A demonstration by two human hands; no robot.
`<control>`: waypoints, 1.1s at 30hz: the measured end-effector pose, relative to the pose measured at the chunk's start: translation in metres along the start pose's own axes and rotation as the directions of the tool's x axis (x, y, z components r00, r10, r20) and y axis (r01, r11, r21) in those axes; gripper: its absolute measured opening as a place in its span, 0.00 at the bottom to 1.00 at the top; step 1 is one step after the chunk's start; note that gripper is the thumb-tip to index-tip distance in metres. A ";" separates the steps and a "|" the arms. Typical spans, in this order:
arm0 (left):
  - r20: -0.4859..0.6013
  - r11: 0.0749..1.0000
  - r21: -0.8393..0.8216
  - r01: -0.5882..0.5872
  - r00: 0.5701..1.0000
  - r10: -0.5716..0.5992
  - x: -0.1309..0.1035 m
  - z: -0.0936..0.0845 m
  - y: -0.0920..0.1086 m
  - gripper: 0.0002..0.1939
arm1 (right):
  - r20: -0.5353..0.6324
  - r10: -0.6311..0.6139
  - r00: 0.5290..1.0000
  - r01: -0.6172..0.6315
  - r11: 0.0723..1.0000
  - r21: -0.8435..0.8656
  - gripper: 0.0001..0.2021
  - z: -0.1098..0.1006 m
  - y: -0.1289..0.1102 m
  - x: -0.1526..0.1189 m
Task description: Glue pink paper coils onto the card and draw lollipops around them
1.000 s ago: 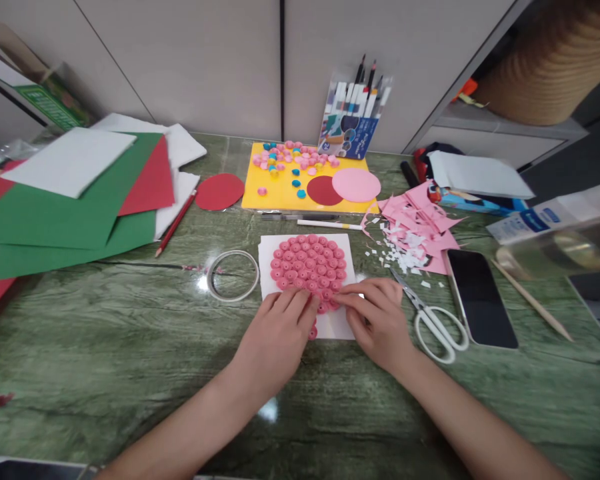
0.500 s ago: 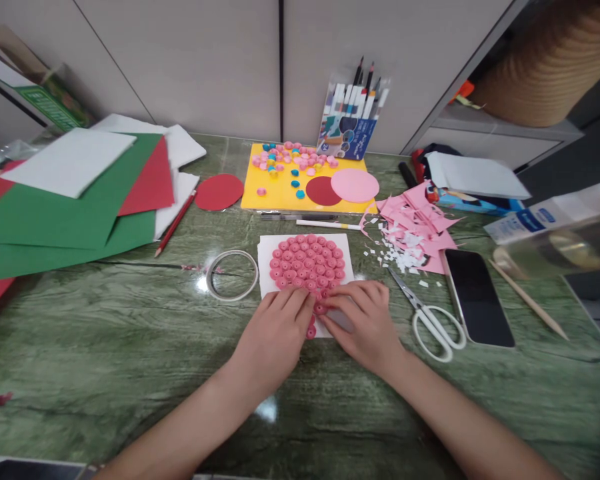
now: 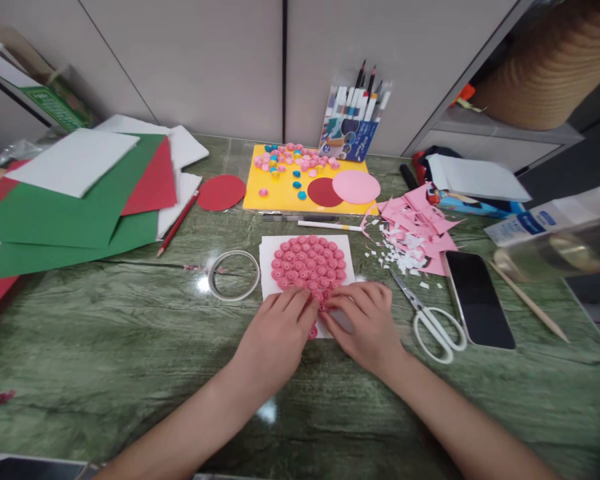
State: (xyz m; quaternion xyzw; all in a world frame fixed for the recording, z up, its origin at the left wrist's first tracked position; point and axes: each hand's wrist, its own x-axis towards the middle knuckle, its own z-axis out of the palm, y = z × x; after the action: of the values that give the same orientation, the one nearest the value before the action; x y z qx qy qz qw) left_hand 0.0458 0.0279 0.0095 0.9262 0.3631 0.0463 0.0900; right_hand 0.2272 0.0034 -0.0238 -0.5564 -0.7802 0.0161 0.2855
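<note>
Many pink paper coils [image 3: 309, 260] form a rounded cluster on a white sheet [image 3: 269, 283], with a few more coils lower down. My left hand [image 3: 281, 325] rests over the sheet's lower left part, fingers bent together at the coils. From the right, my right hand [image 3: 365, 321] reaches the same spot, its thumb and forefinger closed at a pink coil between the two hands. The fingertips partly hide the lower coils, and what the left fingers hold is hidden.
Tape roll [image 3: 233, 275] lies left of the sheet; white scissors [image 3: 433, 323], a phone [image 3: 480, 300] and a wooden stick [image 3: 529, 301] lie right. Behind are a yellow sheet [image 3: 275, 200] with small coils, a marker [image 3: 329, 226] and pink scraps [image 3: 420, 220]. Coloured paper [image 3: 65, 217] covers the left.
My left fingertips have shifted slightly right, closer to my right fingertips, and cover more of the lower coils. The whole view has shifted a little.
</note>
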 end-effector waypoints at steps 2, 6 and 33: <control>-0.013 1.000 -0.006 -0.001 1.000 0.000 -0.001 0.000 0.000 0.18 | 0.001 -0.014 1.000 0.014 1.000 -0.017 0.04 0.000 0.000 0.000; -0.024 1.000 -0.020 0.004 1.000 -0.004 -0.002 0.000 0.001 0.17 | -0.016 -0.061 0.998 0.060 0.996 -0.062 0.04 -0.002 0.001 0.001; -0.132 0.997 0.012 0.076 0.989 -0.074 -0.001 -0.007 -0.011 0.19 | 0.089 -0.197 0.976 0.207 0.972 -0.112 0.20 -0.012 0.004 -0.007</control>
State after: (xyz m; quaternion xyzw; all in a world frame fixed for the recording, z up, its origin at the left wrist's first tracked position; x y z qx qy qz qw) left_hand 0.0372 0.0361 0.0144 0.9077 0.4032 0.1004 0.0596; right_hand 0.2378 -0.0044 -0.0185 -0.4891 -0.8428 -0.0386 0.2212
